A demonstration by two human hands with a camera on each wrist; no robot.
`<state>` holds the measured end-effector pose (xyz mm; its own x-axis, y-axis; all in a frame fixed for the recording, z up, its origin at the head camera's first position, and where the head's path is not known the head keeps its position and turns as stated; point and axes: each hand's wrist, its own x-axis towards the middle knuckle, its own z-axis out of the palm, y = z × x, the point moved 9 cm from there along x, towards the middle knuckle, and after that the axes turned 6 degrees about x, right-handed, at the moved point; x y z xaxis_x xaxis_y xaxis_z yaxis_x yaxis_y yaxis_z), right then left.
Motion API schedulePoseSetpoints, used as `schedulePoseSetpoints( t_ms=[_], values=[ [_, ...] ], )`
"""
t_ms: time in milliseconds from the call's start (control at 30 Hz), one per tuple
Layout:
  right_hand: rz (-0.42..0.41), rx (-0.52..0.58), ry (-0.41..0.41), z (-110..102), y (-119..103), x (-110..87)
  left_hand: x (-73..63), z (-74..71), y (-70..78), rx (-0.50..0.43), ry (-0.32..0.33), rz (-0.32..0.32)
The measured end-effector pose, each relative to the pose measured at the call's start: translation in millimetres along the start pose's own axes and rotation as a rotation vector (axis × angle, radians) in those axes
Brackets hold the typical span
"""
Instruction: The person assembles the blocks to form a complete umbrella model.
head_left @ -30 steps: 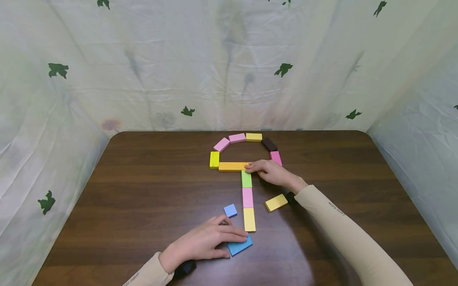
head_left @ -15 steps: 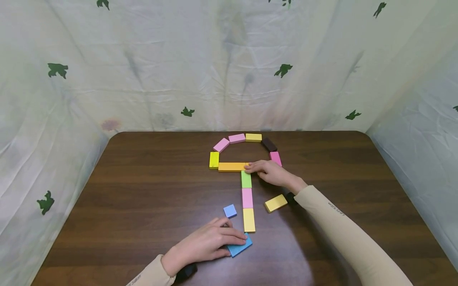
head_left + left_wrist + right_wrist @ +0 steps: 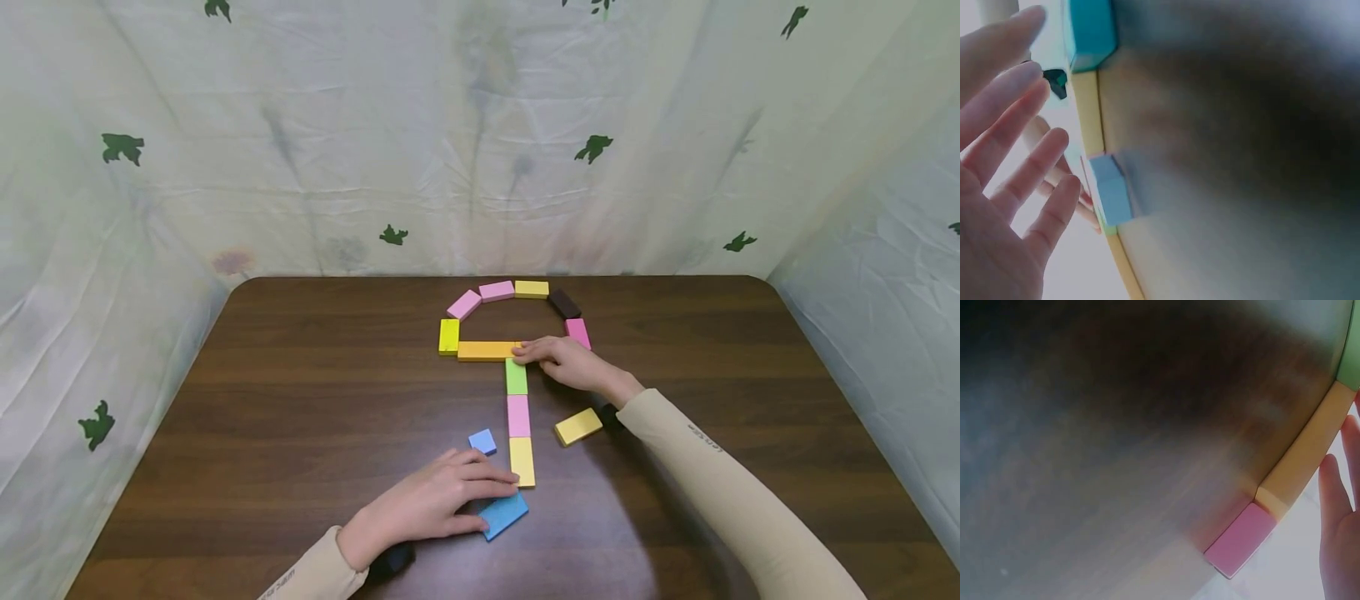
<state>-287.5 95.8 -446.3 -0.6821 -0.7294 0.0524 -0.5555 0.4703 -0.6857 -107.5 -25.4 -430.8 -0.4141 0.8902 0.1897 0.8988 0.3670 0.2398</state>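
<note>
My left hand (image 3: 442,496) hovers with fingers extended at the lower end of the block row. Its thumb tip is right at the left end of a blue block (image 3: 504,515), and its index fingertip overlaps the near end of a pale yellow block (image 3: 522,460). In the left wrist view the fingers (image 3: 1007,125) are spread, with nothing between them. My right hand (image 3: 573,364) rests its straight fingers at the right part of the orange blocks (image 3: 486,351), just above a green block (image 3: 517,377). Between green and pale yellow lies a pink block (image 3: 518,415).
A curve of yellow, pink and dark brown blocks (image 3: 564,303) runs above the orange bar, ending in a deep pink block (image 3: 577,332). Loose on the table (image 3: 315,400) lie a small blue block (image 3: 483,442) and a yellow block (image 3: 578,427).
The fingers of my left hand have come up off the blue block and shifted slightly away from me; the block shows more fully. My right hand stays where it was.
</note>
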Motion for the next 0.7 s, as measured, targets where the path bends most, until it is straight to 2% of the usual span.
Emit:
schedulePoseSetpoints(
  t_ms=[133,267,533,700],
  values=[
    [0.003,0.001,0.002,1,3,0.5,6.7,-4.8,-10.0,0.0,0.03,-0.028],
    [0.012,0.003,0.002,1,6,0.7,19.9,-4.9,-14.9,0.011,0.034,-0.039],
    [0.006,0.009,0.003,1,4,0.0,58.4,7.4,-16.4,0.029,-0.066,-0.016],
    [-0.005,0.0,0.009,1,2,0.0,73.7,15.4,-20.7,0.037,-0.118,-0.021]
  ],
)
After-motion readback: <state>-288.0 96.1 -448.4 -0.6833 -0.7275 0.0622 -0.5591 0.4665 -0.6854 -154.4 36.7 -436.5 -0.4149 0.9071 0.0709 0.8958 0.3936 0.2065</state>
